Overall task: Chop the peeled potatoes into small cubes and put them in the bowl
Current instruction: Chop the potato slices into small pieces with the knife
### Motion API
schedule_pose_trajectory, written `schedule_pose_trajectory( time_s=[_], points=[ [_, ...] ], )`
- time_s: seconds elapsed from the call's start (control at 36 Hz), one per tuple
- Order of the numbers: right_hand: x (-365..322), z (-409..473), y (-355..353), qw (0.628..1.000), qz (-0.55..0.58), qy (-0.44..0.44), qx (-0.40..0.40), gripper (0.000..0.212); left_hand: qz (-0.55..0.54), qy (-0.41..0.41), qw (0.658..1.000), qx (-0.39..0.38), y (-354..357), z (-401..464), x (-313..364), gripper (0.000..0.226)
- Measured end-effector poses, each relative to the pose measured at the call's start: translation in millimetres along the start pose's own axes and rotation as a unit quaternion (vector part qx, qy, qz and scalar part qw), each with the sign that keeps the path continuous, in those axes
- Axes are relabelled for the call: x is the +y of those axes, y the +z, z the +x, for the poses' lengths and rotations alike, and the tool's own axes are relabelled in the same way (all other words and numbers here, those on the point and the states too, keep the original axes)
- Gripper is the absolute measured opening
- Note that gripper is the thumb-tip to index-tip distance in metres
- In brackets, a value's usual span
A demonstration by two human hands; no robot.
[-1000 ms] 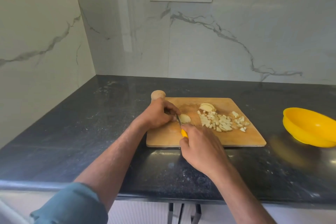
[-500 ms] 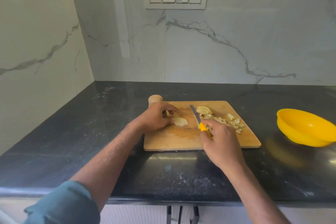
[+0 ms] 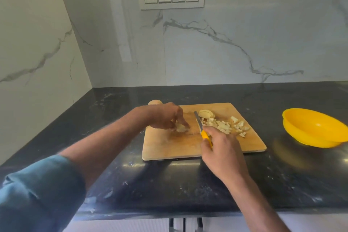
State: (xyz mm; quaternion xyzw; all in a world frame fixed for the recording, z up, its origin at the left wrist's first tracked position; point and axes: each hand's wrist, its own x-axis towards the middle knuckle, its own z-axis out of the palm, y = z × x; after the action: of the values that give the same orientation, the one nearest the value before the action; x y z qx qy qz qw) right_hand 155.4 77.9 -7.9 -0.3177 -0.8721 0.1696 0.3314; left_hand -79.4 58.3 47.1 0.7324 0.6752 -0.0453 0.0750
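Black granite bench, chopping board near front edge. Left hand pinches potato slice at board's left; right hand grips knife. Cubes toward board's right, bowl beyond. Tuck fingertips, cut strips, then crosswise.

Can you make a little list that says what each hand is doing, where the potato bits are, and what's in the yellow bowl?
left hand: fingertips pinch a potato piece on the cutting board
right hand: holds the knife by its yellow handle, blade over the board
potato cubes: piled on the board's right half
potato slices: stacked at the board's far side, uncut
bowl: yellow, on the counter right of the board, looks empty
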Motion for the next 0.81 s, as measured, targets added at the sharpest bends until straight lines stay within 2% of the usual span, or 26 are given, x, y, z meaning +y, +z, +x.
schedule_pose_trajectory(
  time_s=[0.39,0.61,0.81],
  points=[
    [-3,0,3,0.998,-0.054,-0.020,-0.019,0.043,-0.012,-0.037,0.999,0.025,2,4,-1,0.042],
    [-5,-2,3,0.996,-0.077,-0.030,-0.024,0.043,-0.054,-0.103,0.990,0.083,12,13,3,0.036],
    [-5,-1,5,0.996,-0.087,-0.028,-0.023,0.045,-0.112,-0.194,0.960,0.171,27,22,16,0.030]
  ],
)
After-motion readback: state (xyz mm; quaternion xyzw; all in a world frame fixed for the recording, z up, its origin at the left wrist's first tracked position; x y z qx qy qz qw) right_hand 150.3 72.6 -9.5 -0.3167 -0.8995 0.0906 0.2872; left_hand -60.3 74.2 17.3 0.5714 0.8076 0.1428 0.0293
